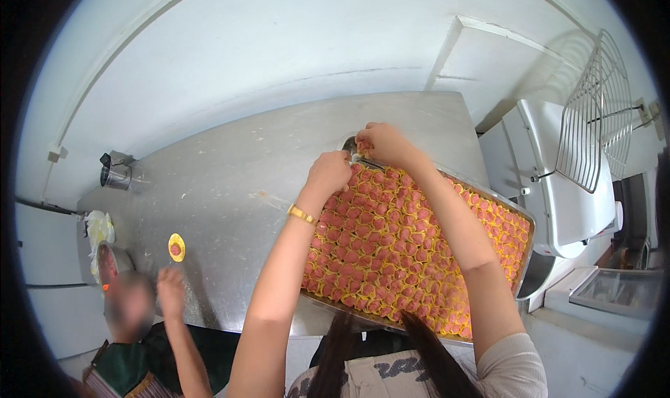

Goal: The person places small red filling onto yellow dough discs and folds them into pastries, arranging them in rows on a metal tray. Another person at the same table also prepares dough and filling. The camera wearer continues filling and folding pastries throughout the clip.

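Note:
A large metal tray [525, 258] is packed with rows of open-topped dumplings [391, 237], pink filling in yellow wrappers. At its far left corner stands a small metal bowl [348, 145]. My left hand [331, 172], with a gold-coloured band on the wrist, is closed beside that corner, fingertips close to the bowl's near side. What it grips, if anything, is hidden. Over the bowl's right side, my right hand [382, 144] is closed, fingers pointing down. Something orange-pink shows at its fingertips, too small to name.
At left, a co-worker's hand [171, 290] is near a yellow wrapper with pink filling [176, 248] on the steel table [230, 181]. A bowl of pink filling [112, 262] stands beside them. A metal container [116, 175] is far left; a white machine [558, 181] with a wire guard is right.

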The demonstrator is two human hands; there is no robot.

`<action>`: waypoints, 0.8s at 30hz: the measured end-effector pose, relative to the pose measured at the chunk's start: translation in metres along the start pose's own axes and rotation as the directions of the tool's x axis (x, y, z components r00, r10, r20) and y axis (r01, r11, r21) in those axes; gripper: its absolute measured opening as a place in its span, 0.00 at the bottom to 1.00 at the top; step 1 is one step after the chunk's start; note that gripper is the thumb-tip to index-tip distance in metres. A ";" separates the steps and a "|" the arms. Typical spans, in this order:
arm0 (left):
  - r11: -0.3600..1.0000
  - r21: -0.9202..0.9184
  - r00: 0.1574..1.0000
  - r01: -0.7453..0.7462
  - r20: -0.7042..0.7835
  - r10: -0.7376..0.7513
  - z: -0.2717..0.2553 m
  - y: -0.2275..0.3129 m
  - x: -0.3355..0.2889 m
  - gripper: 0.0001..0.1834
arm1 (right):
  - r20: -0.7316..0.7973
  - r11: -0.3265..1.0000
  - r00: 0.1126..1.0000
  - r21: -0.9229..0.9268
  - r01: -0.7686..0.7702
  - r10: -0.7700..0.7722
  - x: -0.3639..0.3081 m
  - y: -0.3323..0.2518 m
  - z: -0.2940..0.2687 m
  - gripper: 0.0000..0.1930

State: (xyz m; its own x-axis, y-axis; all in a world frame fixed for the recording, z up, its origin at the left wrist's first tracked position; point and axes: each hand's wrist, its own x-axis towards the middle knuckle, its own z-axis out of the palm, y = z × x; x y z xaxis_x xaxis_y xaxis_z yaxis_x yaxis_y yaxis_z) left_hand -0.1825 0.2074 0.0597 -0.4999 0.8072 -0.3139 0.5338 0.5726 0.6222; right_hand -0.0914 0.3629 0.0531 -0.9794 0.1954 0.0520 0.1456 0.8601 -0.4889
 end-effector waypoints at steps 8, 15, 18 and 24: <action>0.942 0.335 0.961 -0.009 0.264 -0.084 -0.001 0.016 0.040 0.14 | -0.041 0.999 0.999 0.022 0.036 -0.035 0.005 0.011 0.027 0.06; 0.951 0.304 0.908 -0.057 0.412 -0.078 0.001 0.000 0.062 0.10 | -0.061 0.999 0.997 -0.003 0.038 -0.038 -0.003 0.008 0.028 0.07; 0.966 0.252 0.897 -0.051 0.437 -0.066 0.001 -0.003 0.063 0.11 | -0.060 1.000 0.998 0.008 0.023 -0.022 -0.006 0.007 0.028 0.04; 0.973 0.227 0.924 0.043 0.360 -0.125 0.000 0.010 0.054 0.13 | -0.078 1.000 0.997 0.018 0.010 -0.009 -0.010 0.005 0.023 0.04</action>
State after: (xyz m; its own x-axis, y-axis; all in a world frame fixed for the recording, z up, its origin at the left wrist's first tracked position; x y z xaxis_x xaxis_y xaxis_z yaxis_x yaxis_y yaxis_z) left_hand -0.2045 0.2570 0.0485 -0.2833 0.7261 -0.6265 0.6528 0.6246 0.4287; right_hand -0.0842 0.3549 0.0298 -0.9666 0.2241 0.1242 0.1331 0.8535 -0.5039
